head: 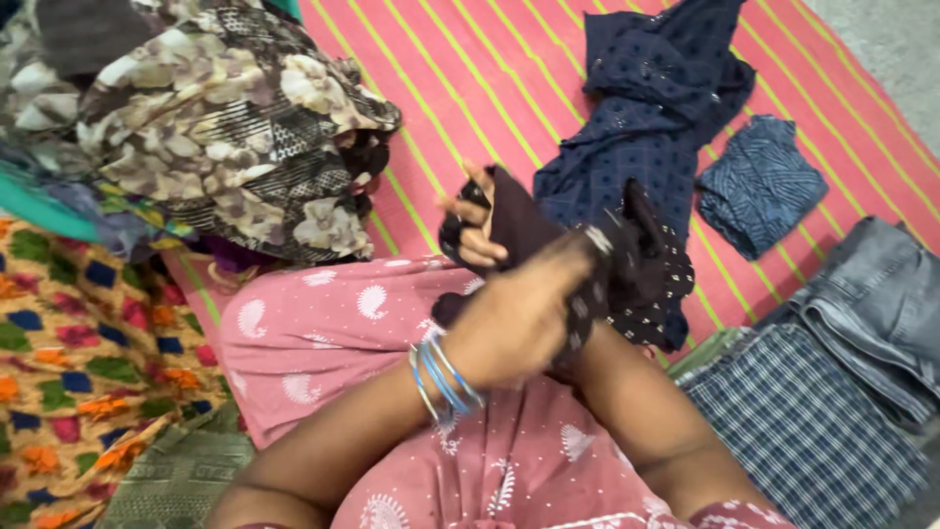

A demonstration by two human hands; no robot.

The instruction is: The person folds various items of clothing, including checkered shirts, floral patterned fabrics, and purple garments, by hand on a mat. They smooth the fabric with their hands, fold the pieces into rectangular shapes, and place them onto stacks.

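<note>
A small dark garment with white dots along its edge is stretched between my two hands above my lap. My arms are crossed. My left hand, with blue bangles at the wrist, grips the dotted end towards the right and is motion-blurred. My right hand reaches under it to the left, its fingers closed around the plain dark end of the same garment. My lap is covered by pink cloth with a white paisley print.
A pink striped mat lies beneath everything. A navy dotted garment lies ahead, a folded blue piece and folded jeans to the right, and checked cloth at lower right. A floral pile and colourful patterned fabric are on the left.
</note>
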